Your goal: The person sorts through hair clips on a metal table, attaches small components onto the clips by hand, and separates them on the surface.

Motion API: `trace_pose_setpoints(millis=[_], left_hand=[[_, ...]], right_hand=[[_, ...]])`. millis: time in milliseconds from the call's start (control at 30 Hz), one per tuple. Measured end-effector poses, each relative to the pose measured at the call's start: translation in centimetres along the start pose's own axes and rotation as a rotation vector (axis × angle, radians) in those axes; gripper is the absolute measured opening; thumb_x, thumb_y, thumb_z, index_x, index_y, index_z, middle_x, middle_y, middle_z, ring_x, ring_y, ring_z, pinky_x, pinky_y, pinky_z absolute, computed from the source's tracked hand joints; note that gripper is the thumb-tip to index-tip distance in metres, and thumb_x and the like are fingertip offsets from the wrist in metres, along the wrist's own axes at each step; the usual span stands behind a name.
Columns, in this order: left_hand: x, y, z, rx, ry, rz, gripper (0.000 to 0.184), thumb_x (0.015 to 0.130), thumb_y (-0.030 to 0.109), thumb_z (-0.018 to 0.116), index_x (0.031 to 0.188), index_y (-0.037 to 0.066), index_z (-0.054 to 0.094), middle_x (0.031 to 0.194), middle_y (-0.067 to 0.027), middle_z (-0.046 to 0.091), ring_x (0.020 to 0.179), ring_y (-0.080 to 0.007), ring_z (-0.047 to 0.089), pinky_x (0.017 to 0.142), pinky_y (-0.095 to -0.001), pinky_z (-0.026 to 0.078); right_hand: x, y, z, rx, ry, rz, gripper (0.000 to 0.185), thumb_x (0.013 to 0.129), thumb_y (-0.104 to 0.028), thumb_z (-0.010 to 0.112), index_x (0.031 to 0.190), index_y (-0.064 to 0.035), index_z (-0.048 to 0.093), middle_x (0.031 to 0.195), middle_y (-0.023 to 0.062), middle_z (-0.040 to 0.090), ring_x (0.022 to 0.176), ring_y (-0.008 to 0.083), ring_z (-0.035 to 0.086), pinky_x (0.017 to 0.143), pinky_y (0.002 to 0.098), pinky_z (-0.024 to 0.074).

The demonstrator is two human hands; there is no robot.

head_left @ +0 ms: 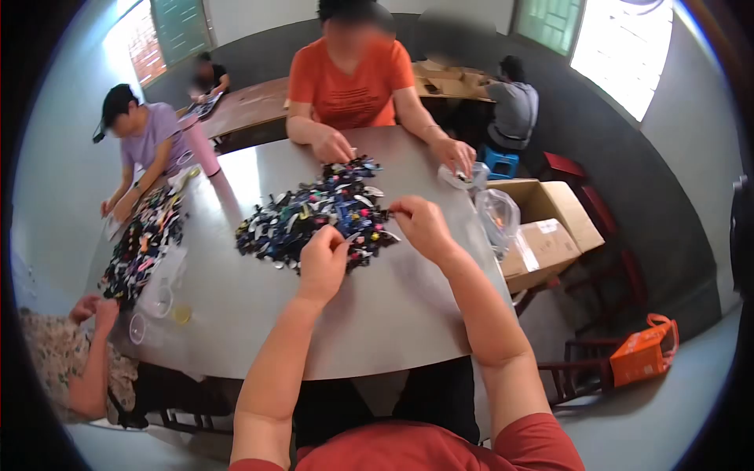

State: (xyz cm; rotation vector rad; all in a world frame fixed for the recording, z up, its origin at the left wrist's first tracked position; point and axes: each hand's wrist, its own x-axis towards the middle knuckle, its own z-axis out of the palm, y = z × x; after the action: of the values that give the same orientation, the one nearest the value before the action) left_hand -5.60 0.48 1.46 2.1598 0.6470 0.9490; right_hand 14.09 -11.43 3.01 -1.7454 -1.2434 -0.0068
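Observation:
A heap of small mixed pieces (pixel 294 220), mostly black and navy with white, pink and yellow ones, lies on the grey metal table (pixel 377 322). The pieces are too small for me to name their kind. At the heap's near edge, my left hand (pixel 323 263) is closed in a pinch, with a small pale piece (pixel 353 237) at its fingertips. My right hand (pixel 424 226) is pinched too, over the heap's right edge; what its fingertips hold is too small to make out.
Across the table, a person in orange (pixel 353 78) has one hand at the heap and one at a plastic bag (pixel 459 179). Cardboard boxes (pixel 542 247) stand at the right edge. Leftward are a second heap (pixel 145 243), clear cups (pixel 138 328), a pink bottle (pixel 203 147) and more people.

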Motion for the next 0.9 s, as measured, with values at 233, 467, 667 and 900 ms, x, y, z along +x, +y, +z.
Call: trace_pose_setpoints(millis=[233,467,667,900], left_hand=[[-1.4,-1.5,-0.2,-0.213,0.126,-0.133,0.009,0.090,0.005,0.066,0.086,0.003,0.058,0.071,-0.0006,0.058,0.066,-0.0091,0.054,0.062,-0.0282,0.046],[-0.9,-2.5,-1.1,-0.291,0.140,-0.185,0.007,0.090,0.004,0.065,0.087,0.004,0.059,0.073,0.0000,0.060,0.067,-0.0066,0.055,0.062,-0.0254,0.046],[-1.3,-2.2,-0.1,-0.144,0.111,0.047,0.006,0.084,0.002,0.066,0.083,0.002,0.060,0.075,-0.0101,0.064,0.066,-0.0162,0.062,0.061,-0.0315,0.049],[-1.7,-1.7,0.3,-0.109,-0.024,0.062,0.007,0.080,0.002,0.064,0.084,0.001,0.058,0.079,-0.0138,0.060,0.068,-0.0269,0.061,0.062,-0.0366,0.048]], right_hand=[[-0.4,6.1,-12.9,-0.838,0.352,0.256,0.014,0.089,-0.018,0.062,0.088,-0.0066,0.069,0.086,0.0192,0.070,0.083,0.0375,0.069,0.073,0.0469,0.0545],[-3.0,3.0,-8.5,-0.573,0.146,0.196,0.016,0.088,-0.017,0.068,0.097,-0.0047,0.073,0.097,0.0175,0.071,0.093,0.0347,0.069,0.082,0.0413,0.0545],[-2.3,-1.0,1.8,-0.548,-0.206,-0.081,0.011,0.087,-0.017,0.063,0.092,-0.0081,0.067,0.093,0.0142,0.065,0.095,0.0371,0.064,0.083,0.0477,0.0523],[-2.8,1.0,3.8,-0.431,-0.110,-0.021,0.020,0.081,-0.009,0.064,0.100,-0.0081,0.070,0.093,0.0125,0.065,0.098,0.0337,0.064,0.086,0.0438,0.0522]])
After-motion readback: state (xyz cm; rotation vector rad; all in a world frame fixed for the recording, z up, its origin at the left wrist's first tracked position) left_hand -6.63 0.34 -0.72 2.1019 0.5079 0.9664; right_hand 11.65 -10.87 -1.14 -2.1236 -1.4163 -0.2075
